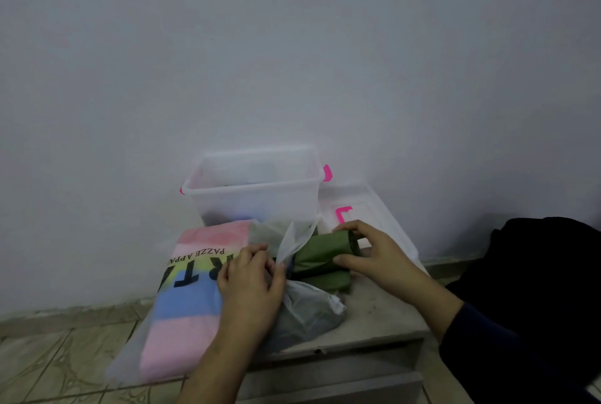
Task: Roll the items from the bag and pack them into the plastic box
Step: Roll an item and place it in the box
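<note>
Left hand point(250, 277): lower centre, fingers pinched on the thin plastic bag point(302, 303), pinning it to the worktop point(383, 316)
Right hand point(370, 252): right of centre, clamped round the green rolled garment point(322, 257), half out of the bag mouth
Pastel packet point(192, 290): left, flat, partly under the left hand
Step advice: hold the bag down, draw the roll out level, grip firm so it stays wound
Plastic box point(257, 189): behind, centre, open; lid point(367, 208) at its right
</note>
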